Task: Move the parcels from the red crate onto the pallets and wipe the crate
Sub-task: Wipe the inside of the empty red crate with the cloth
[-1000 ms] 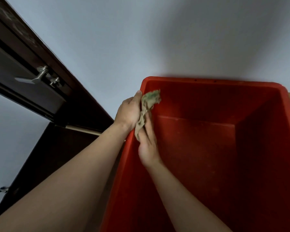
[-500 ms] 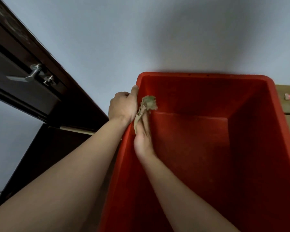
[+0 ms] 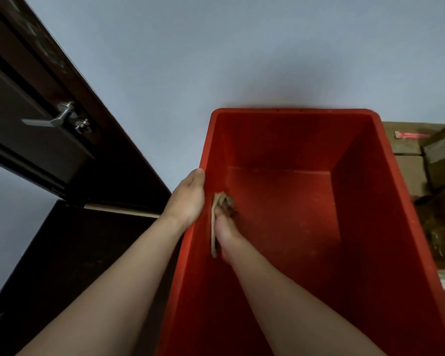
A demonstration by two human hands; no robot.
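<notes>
Pressing the cloth against the left inner wall of the red crate, the right hand grips its bunched far end. The cloth's long axis runs along that wall. The left hand clasps the rim just beside it.

No text is legible; the parcel label is blurred.
</notes>
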